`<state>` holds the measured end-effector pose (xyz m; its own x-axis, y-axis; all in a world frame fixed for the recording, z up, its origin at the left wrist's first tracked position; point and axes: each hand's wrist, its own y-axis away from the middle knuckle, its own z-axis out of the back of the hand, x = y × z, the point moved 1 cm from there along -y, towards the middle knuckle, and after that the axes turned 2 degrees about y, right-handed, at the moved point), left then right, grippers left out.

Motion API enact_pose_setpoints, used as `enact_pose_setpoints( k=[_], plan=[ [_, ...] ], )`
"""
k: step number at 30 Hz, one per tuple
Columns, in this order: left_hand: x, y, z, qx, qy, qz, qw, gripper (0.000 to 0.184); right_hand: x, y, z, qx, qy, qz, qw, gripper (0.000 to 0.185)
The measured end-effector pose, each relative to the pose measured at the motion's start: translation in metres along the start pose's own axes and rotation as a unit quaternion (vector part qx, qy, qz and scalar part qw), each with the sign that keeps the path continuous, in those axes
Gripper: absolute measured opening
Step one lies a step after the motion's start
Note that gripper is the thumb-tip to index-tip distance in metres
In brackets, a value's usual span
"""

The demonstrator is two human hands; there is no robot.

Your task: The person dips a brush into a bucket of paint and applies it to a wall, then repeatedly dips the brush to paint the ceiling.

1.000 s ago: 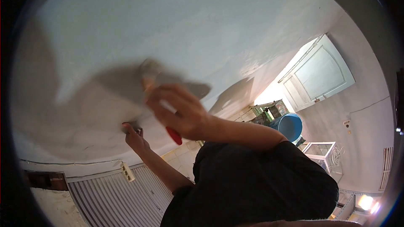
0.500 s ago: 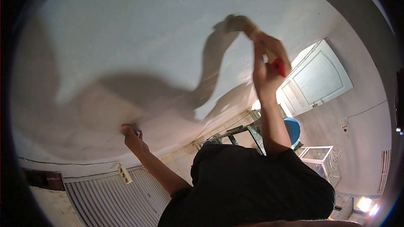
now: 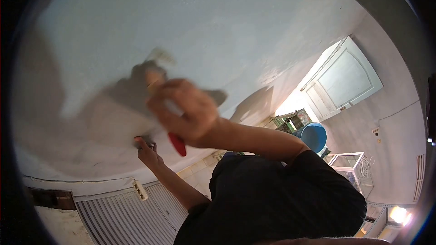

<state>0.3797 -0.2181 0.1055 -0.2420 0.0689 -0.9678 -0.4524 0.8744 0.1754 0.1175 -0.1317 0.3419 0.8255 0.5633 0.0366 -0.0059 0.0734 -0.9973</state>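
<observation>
My right hand, blurred by motion, is closed round the handle of a paintbrush whose lower end is red. The brush's pale bristles point up at the wall, which looks pale blue-green above and greyer below; whether they touch it I cannot tell. Lower left, my left hand is closed on a small dark object close to the wall. What that object is does not show clearly. Shadows of my arm and hand fall on the wall around the brush.
A blue tub stands right of my right arm beside a green frame. Beyond are a pale door and a glass case. A power strip hangs above a ribbed grey shutter, lower left.
My right hand went up and right with the brush, then came back down and left across the wall. My left hand has stayed almost in place with its object.
</observation>
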Motion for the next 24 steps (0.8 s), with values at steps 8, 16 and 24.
enact_pose_setpoints(
  k=[8,16,24],
  plan=[
    [0.014,-0.013,0.006,-0.004,0.006,-0.015,1.0,0.087,-0.015,-0.013,0.007,0.012,-0.168,-0.048,0.984,0.025],
    [0.006,-0.005,0.001,-0.018,0.008,-0.011,1.0,0.087,-0.11,-0.008,0.117,-0.136,0.059,-0.255,0.956,0.016],
    [0.008,-0.007,0.003,-0.007,0.001,-0.003,1.0,0.088,-0.077,0.03,0.08,0.022,0.148,-0.095,0.984,0.028]
  ],
)
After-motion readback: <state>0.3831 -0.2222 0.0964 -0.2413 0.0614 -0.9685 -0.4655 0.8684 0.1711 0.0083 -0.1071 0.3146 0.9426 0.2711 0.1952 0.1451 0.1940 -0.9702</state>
